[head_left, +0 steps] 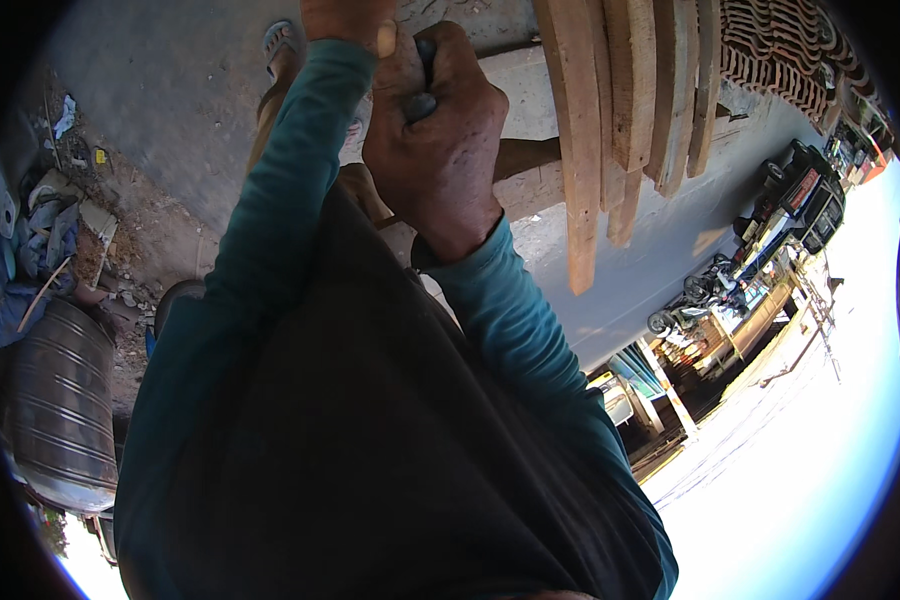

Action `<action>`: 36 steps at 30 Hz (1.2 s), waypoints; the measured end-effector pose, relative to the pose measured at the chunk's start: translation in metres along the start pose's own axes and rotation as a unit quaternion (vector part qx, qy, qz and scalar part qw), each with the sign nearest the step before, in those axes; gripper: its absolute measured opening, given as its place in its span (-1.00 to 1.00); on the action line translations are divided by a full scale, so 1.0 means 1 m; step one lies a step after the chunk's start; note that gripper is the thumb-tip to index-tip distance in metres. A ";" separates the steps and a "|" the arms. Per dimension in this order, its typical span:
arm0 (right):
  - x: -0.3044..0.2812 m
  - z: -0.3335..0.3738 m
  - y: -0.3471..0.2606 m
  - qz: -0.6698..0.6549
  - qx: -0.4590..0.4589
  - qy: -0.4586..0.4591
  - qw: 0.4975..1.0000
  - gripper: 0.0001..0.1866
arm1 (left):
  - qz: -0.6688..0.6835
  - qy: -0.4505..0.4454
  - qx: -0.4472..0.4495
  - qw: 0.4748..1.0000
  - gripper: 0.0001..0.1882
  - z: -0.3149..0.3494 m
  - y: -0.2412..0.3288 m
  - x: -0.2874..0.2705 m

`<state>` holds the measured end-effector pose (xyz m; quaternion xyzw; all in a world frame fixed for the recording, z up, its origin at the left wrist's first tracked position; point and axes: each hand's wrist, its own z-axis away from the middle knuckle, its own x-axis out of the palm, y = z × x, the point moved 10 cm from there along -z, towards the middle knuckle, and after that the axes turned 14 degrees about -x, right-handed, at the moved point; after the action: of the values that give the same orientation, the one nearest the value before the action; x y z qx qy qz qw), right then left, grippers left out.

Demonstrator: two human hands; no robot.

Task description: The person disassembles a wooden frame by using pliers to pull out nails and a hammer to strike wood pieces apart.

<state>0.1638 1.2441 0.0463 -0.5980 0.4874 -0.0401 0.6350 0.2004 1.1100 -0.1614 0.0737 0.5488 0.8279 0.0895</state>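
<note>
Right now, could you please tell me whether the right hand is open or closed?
Closed: the right hand is curled, with a dark, rounded object showing in its grip; its kind I cannot tell.

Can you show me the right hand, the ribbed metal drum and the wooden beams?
Right hand [435, 140]: head view, on the back of the hand.
Metal drum [63, 405]: head view, on its ribbed side.
Wooden beams [632, 100]: head view, on a middle beam's face.
</note>
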 end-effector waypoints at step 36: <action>-0.112 0.103 0.027 -0.359 -0.060 0.139 0.921 -0.28 | -0.015 0.049 -0.102 0.993 -0.64 -0.016 -0.028 -0.010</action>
<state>0.1604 1.3969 0.0691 -0.7582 0.3252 -0.3189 0.4666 0.2085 1.1040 -0.1940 0.0151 0.4667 0.8805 0.0818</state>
